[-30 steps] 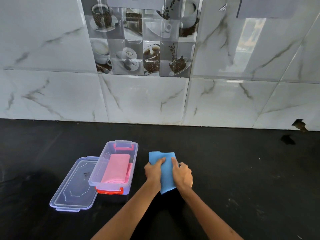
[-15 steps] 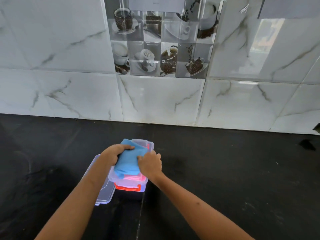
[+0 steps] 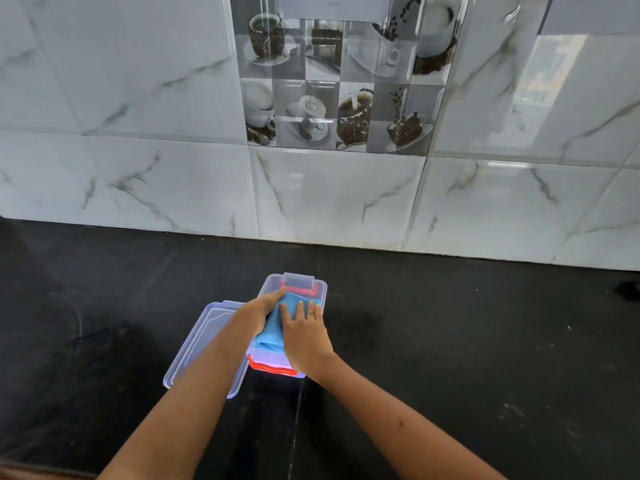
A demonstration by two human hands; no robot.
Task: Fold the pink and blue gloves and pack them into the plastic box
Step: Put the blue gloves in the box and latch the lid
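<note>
A clear plastic box (image 3: 298,281) with red latches stands on the black counter. Folded blue gloves (image 3: 272,332) lie inside it, on top of the pink gloves, which are hidden. My left hand (image 3: 259,311) grips the blue gloves at their left edge. My right hand (image 3: 304,336) lies flat on top of them with its fingers spread, pressing down.
The box's clear lid (image 3: 199,348) lies flat on the counter just left of the box, partly under my left forearm. A marble-tiled wall (image 3: 329,195) rises behind the black counter (image 3: 467,341).
The blue gloves went from the counter right of the box into the box. My right hand has opened flat on top of them, and the gloves sit lower in the box.
</note>
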